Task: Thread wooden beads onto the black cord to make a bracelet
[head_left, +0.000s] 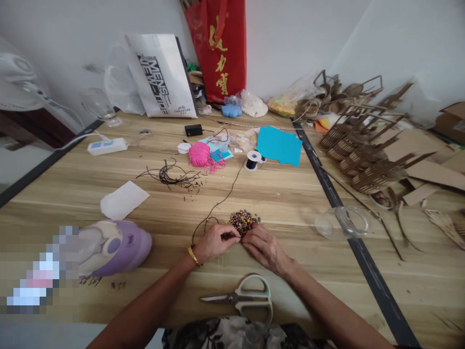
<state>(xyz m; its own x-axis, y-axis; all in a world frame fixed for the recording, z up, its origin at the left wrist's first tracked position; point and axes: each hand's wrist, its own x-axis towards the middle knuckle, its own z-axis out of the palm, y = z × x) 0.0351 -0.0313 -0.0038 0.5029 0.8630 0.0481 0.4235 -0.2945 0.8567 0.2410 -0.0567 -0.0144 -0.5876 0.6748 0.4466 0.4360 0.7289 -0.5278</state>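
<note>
One bead pile (244, 220) just beyond fingertips | left hand (214, 241), right hand (267, 246): fingers bent inward, grip can't tell | one spool (251, 164), one scissors (236, 298)

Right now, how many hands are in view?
2: left hand at the near-left edge of the bead pile, right hand at its near-right edge. No others show.

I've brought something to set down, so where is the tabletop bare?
Mostly bare wood lies between the blue sheets and the right hand, and between the power strip and the white paper. It is crowded around the pink yarn and among the brown baskets.
</note>
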